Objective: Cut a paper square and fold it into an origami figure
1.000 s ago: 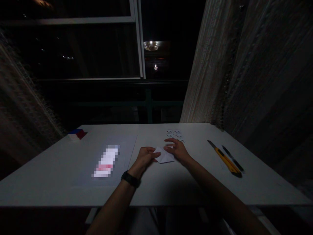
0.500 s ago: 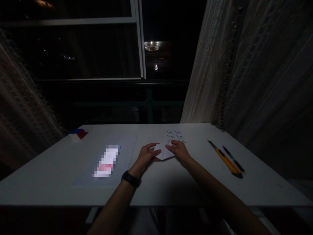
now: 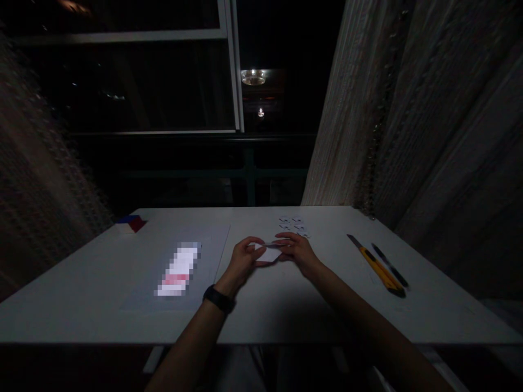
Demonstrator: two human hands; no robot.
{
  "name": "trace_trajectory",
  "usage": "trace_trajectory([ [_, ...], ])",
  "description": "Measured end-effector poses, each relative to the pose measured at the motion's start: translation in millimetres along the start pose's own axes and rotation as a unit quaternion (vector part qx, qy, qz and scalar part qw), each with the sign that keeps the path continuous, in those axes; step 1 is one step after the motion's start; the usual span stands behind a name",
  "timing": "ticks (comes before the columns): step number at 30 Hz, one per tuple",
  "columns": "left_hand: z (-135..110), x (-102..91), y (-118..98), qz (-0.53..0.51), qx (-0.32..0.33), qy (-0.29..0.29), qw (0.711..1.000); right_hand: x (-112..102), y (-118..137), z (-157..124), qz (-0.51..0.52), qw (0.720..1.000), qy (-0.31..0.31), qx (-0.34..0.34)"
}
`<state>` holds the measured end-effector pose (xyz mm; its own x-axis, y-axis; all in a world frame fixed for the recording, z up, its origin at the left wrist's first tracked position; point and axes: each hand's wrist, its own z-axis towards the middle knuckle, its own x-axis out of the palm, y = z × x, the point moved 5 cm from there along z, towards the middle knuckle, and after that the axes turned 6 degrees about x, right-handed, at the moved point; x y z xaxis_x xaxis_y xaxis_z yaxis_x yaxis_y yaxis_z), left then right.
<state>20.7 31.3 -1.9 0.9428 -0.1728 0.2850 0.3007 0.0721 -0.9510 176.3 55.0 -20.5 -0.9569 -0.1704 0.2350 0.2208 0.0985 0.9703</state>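
Note:
A small folded piece of white paper (image 3: 267,254) is held between my two hands above the middle of the table. My left hand (image 3: 244,260) grips its left side, thumb on the face toward me and fingers behind. On the right side, my right hand (image 3: 298,251) pinches the paper, its fingers reaching over the top edge. Just beyond my right hand lie several small white pieces with dark marks (image 3: 291,223), laid in rows; the nearest is partly covered by the hand.
On the white table (image 3: 265,316), a yellow box cutter (image 3: 379,268) and a dark pen (image 3: 390,265) lie at right. At left, a phone with a blurred bright screen (image 3: 178,269) rests on a large paper sheet (image 3: 216,247). A red, blue and white cube (image 3: 129,224) sits far left.
The paper has been turned or folded and now shows a smaller, flatter face. My right fingers have shifted left over its top edge. The things on the table have stayed put.

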Motion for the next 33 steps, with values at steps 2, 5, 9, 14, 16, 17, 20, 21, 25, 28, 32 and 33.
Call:
trace_trajectory([
  [2,1.2,-2.0,1.0,0.021,0.005,-0.008,1.0,-2.8,-0.1,1.1,0.013,1.0,-0.018,-0.003],
  [5,2.8,-2.6,2.4,0.029,0.006,-0.002,1.0,-5.0,1.8,2.3,0.011,0.999,-0.045,-0.022],
  [9,3.2,-2.2,2.0,0.046,0.008,-0.011,0.999,-2.6,6.5,2.1,-0.015,0.997,-0.046,-0.068],
  [14,2.5,1.5,4.4,0.067,-0.002,0.003,0.998,2.5,11.8,0.2,-0.066,0.99,-0.039,-0.116],
  [16,2.6,2.1,5.7,0.087,-0.002,0.011,0.996,4.0,15.0,-1.8,-0.085,0.987,-0.047,-0.128],
  [17,2.9,1.8,5.9,0.099,0.002,0.011,0.995,4.4,16.8,-3.0,-0.086,0.986,-0.052,-0.132],
  [20,5.6,-2.9,3.5,0.136,0.038,-0.018,0.99,3.9,19.4,-6.0,-0.029,0.991,-0.062,-0.119],
  [21,6.6,-5.2,2.3,0.146,0.052,-0.033,0.987,3.5,18.5,-6.3,0.001,0.993,-0.063,-0.103],
  [25,9.1,-10.4,-1.0,0.183,0.085,-0.066,0.977,5.8,9.5,-3.8,0.033,0.997,-0.055,-0.04],
  [28,7.9,-7.7,-2.3,0.199,0.092,-0.054,0.974,9.9,6.0,-1.2,-0.037,0.996,-0.048,-0.059],
  [32,4.9,-2.1,0.1,0.194,0.061,-0.024,0.979,13.2,6.9,-1.7,-0.135,0.983,-0.059,-0.112],
  [33,4.5,-1.4,0.6,0.191,0.057,-0.019,0.98,13.5,7.2,-2.1,-0.145,0.981,-0.059,-0.115],
])
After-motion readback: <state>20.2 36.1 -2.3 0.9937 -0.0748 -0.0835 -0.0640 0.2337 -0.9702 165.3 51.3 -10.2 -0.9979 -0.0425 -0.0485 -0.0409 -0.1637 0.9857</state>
